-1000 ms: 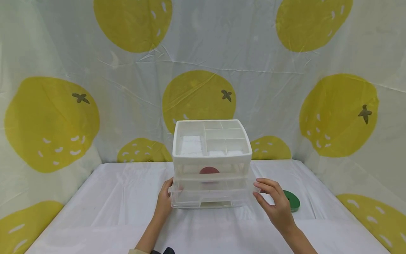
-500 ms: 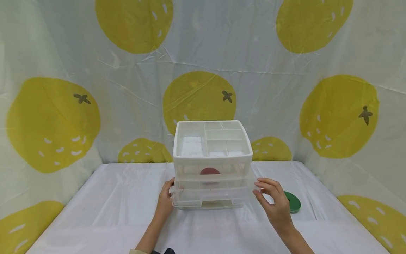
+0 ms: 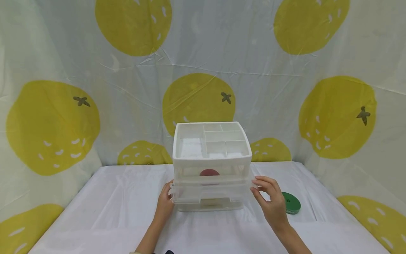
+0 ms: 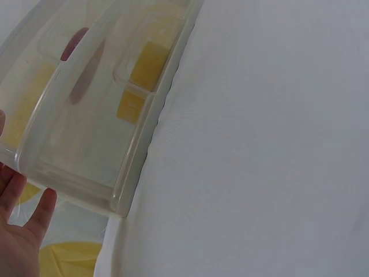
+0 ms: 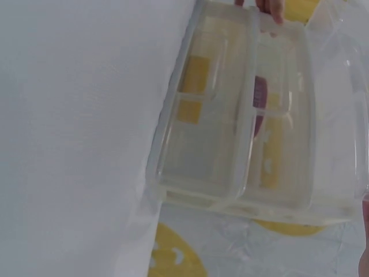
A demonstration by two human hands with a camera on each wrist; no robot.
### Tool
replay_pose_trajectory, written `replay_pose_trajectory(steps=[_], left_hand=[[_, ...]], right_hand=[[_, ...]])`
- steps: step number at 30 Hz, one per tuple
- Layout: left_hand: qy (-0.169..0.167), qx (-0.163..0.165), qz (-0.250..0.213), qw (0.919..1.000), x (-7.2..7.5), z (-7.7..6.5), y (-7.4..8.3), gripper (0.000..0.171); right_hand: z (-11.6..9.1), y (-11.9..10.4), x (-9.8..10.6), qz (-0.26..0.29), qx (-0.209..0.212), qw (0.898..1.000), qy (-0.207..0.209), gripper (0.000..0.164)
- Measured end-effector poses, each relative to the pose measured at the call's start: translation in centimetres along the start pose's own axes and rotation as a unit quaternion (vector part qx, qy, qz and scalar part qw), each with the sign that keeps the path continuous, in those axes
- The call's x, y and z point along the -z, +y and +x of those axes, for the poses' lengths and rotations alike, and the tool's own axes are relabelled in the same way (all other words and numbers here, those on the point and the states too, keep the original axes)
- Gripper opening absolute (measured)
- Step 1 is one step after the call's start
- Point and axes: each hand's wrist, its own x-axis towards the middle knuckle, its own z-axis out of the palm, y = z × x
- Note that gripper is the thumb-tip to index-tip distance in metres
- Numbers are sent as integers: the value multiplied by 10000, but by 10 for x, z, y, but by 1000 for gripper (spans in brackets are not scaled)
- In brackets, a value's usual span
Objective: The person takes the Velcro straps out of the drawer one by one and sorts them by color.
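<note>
A clear plastic lid-like piece (image 3: pixel 219 194) with a notched lower edge hangs in front of a white drawer box (image 3: pixel 176 158). My left hand (image 3: pixel 165 200) grips its left end, fingers close along the box's side. On the opposite end, my right hand (image 3: pixel 270 202) pinches the piece between thumb and fingers. The right wrist view shows the clear piece (image 5: pixel 341 98) beside the box's two drawer fronts, with only a sliver of my right hand (image 5: pixel 365 248) at the edge. A dark red round thing (image 3: pixel 208 172) shows through the upper drawer, a yellow block (image 4: pixel 151 64) through the lower one.
A green ribbon roll (image 3: pixel 291 203) lies on the white cloth-covered table (image 3: pixel 127 197), just right of my right hand. The box top has several open compartments (image 3: pixel 225 135). A curtain (image 3: pixel 133 95) printed with yellow fruit hangs behind and along both sides.
Both hands have raised the clear piece a little against the box, so more of the box's base shows beneath it. The box and the green roll stay put.
</note>
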Motion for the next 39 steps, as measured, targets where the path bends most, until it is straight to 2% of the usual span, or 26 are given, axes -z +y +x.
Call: replay_pose_trajectory(steps=[5,12,19,21,25,28,39], left_hand=[[-45,51,18,10000,3,-7,20,38],[-44,-266,-6,9996,1,-3,5,40],[-118,-133,-152,9997,4,-8,25,46],[-127,-56,-227,9996,3,-6,23,47],[-139,-3,-115,9998,1,-1,8,48],[-106,-90,46,9999,0,1,-2,47],[58,-139,19,9999,-3,3,-5,48]], right_hand=[[3,1,-4,-205,-175,9996,-112,24],[5,9,-11,-228,-213,9995,-89,27],[8,13,-17,-369,-255,9990,-54,38],[9,16,-19,-389,-258,9989,-28,39],[11,20,-22,-359,-308,9989,-13,44],[12,21,-24,-335,-433,9985,-21,44],[14,19,-29,-843,-1200,9890,-180,28]])
